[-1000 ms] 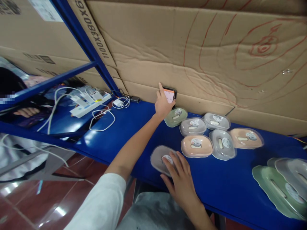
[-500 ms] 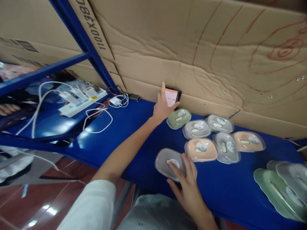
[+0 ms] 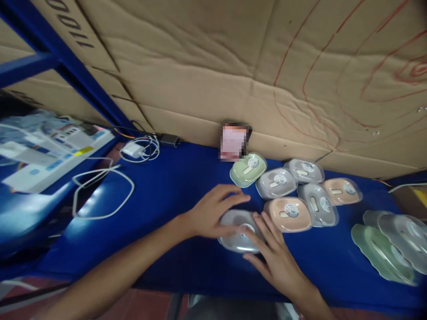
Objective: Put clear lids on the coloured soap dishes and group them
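Note:
A grey oval plastic box with a clear lid and a round label (image 3: 235,242) lies on the blue table in front of me. My right hand (image 3: 275,249) spans its right end, fingers over the lid and thumb by the near edge. At its left end is my left hand (image 3: 211,213), its thumb over the lid and its other fingers stretched out above the far side, apart. Just right of this box sits a peach box (image 3: 292,222) of the same shape. Behind the hands are a green box (image 3: 245,173) and another grey box (image 3: 275,186).
Farther right stand more grey boxes and a peach box (image 3: 338,195). Wavy-edged green pieces (image 3: 376,255) and clear grey ones are stacked at the right. A phone (image 3: 233,140) leans on the cardboard wall (image 3: 187,66). A power strip (image 3: 33,175) and white cable (image 3: 103,217) lie left.
My left hand has left the phone and come down to the grey box. My right hand has stayed on that box. The view has turned and moved closer to the table.

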`<state>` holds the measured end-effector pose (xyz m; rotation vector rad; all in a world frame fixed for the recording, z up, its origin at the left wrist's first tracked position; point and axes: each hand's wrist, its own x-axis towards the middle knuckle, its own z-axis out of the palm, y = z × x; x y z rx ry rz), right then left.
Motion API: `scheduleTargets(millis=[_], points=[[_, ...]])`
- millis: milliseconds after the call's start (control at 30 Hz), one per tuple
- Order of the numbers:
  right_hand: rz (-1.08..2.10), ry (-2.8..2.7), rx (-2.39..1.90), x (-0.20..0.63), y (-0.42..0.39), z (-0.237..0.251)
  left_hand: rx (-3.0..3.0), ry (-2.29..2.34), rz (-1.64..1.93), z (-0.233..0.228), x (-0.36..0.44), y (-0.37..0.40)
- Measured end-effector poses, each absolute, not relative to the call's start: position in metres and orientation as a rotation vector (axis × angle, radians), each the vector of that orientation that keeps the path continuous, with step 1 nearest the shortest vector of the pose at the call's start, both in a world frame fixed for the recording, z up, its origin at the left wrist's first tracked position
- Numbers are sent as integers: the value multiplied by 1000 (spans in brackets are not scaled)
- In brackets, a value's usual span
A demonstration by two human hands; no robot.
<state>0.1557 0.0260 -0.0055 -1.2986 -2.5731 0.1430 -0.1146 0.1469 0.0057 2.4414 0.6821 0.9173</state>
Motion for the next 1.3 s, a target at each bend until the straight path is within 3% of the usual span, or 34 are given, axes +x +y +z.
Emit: scheduleTargets(millis=[267,600,800,967,1133,1300], points=[[-55,-2787,-1199,190,42,38,2671,601,539,-6,-109,125],[-56,-2637,-1306,278,66,22,2701,1041,623,-12,-115,123],[29,-2669,-1080,279,72,12,2544,1373,695,-5,-104,68],[142,-2493,-1067,279,70,5,2383,1646,710,-5,-99,66],[15,-2296,-1080,276,60,14,2449,1924,623,7,-105,76],[-129,-2506,-986,257,41,13,2566,1809,710,16,-79,44]])
